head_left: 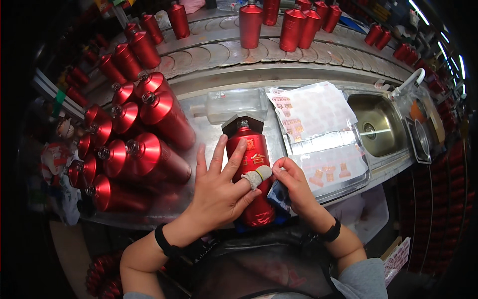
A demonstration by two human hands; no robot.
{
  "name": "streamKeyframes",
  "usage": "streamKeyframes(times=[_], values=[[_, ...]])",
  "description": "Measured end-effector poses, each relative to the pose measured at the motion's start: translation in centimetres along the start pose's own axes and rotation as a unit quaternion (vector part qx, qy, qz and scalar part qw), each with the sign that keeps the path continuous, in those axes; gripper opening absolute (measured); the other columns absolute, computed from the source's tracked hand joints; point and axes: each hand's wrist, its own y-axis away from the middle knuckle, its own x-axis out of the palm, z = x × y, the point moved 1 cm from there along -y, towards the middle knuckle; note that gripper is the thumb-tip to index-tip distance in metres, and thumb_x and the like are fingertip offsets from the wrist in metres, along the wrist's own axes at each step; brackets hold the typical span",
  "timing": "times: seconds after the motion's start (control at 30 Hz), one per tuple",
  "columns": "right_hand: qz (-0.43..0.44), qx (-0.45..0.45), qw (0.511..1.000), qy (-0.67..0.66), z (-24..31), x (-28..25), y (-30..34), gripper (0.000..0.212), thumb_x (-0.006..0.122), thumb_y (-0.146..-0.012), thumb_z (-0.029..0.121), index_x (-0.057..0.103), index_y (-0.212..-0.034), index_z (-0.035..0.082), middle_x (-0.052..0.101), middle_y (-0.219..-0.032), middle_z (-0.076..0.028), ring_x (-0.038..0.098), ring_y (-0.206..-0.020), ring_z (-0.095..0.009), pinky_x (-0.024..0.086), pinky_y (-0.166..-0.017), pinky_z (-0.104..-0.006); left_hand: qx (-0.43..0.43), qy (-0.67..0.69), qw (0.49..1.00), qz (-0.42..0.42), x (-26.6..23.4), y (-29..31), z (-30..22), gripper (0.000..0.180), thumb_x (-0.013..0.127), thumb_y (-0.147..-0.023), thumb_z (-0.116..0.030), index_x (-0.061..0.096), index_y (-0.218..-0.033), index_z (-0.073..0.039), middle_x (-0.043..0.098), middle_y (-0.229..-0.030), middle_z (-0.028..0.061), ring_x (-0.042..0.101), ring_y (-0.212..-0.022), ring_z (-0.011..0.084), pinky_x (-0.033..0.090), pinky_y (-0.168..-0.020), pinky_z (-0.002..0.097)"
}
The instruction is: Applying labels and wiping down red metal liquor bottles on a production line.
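Note:
A glossy red bottle [258,141] with gold raised characters lies on its back before me, neck pointing away. Its neck rests against a dark angular holder [230,127]. My left hand [217,193] lies over the bottle's left side with fingers spread; one finger wears a whitish cloth wrap [257,176] with a yellow band, and it presses on the bottle's face. Beside the bottle's right edge, my right hand [294,185] is closed in a pinch, thumb against forefinger. Whatever sits between those fingertips is too small to make out. A dark blue piece [279,195] shows beneath that hand.
Several red bottles [167,117] stand crowded at the left. A clear bottle-shaped mould [237,105] lies beyond the holder. White decal sheets [318,110] lie at the right, beside a metal sink [374,127] with a white tap [409,82]. A slatted conveyor [219,54] carries more bottles behind.

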Motion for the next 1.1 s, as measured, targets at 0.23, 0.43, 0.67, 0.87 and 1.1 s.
streamKeyframes(times=[0.23, 0.43, 0.67, 0.87, 1.1], values=[[-0.045, -0.011, 0.999, -0.005, 1.0, -2.5, 1.4, 0.009, 0.059, -0.085, 0.01, 0.058, -0.093, 0.007, 0.057, -0.081, 0.001, 0.054, -0.076, -0.006, 0.043, -0.071, -0.0203, 0.039, 0.009, 0.997, -0.068, 0.2, -2.2, -2.4, 0.021, 0.064, -0.087, -0.037, 0.069, -0.089, -0.017, 0.04, -0.148, 0.0203, 0.023, -0.142, 0.0457, 0.005, -0.109, 0.0681], [-0.028, -0.043, 0.998, -0.029, 0.4, -1.5, 0.0, 0.03, 0.065, -0.08, -0.001, 0.054, -0.107, 0.004, 0.06, -0.094, -0.003, 0.058, -0.087, -0.009, 0.047, -0.076, -0.0226, -0.074, 0.032, 0.996, -0.026, 0.6, 0.2, -2.3, 0.031, 0.06, -0.086, -0.026, 0.069, -0.115, -0.019, 0.03, -0.154, 0.0208, 0.019, -0.143, 0.0462, 0.0, -0.11, 0.0686], [-0.014, -0.083, 0.996, 0.038, 0.8, -0.6, 0.6, 0.033, 0.067, -0.084, 0.004, 0.051, -0.112, 0.005, 0.06, -0.093, -0.002, 0.058, -0.084, -0.008, 0.048, -0.073, -0.0223, -0.07, 0.019, 0.997, -0.014, 1.0, 1.3, -1.5, 0.035, 0.047, -0.096, -0.034, 0.065, -0.121, -0.017, 0.027, -0.154, 0.0232, 0.015, -0.144, 0.0462, -0.002, -0.112, 0.0653], [-0.019, -0.086, 0.996, 0.017, -1.0, -0.9, -0.2, 0.03, 0.067, -0.084, 0.005, 0.051, -0.109, 0.004, 0.06, -0.092, -0.003, 0.058, -0.084, -0.008, 0.047, -0.073, -0.0227, -0.089, 0.046, 0.994, -0.047, 3.0, 4.1, -0.2, 0.045, 0.042, -0.099, -0.038, 0.055, -0.136, -0.015, 0.025, -0.156, 0.0222, 0.016, -0.145, 0.0441, -0.001, -0.113, 0.0623], [-0.007, -0.085, 0.996, -0.007, -1.4, -0.3, -0.1, 0.029, 0.066, -0.085, 0.006, 0.05, -0.109, 0.004, 0.061, -0.093, -0.003, 0.059, -0.084, -0.008, 0.048, -0.073, -0.0223, -0.074, 0.096, 0.991, -0.062, 4.0, 6.2, 0.2, 0.053, 0.047, -0.098, -0.034, 0.043, -0.145, -0.009, 0.026, -0.155, 0.0232, 0.015, -0.144, 0.0452, -0.002, -0.112, 0.0654]])
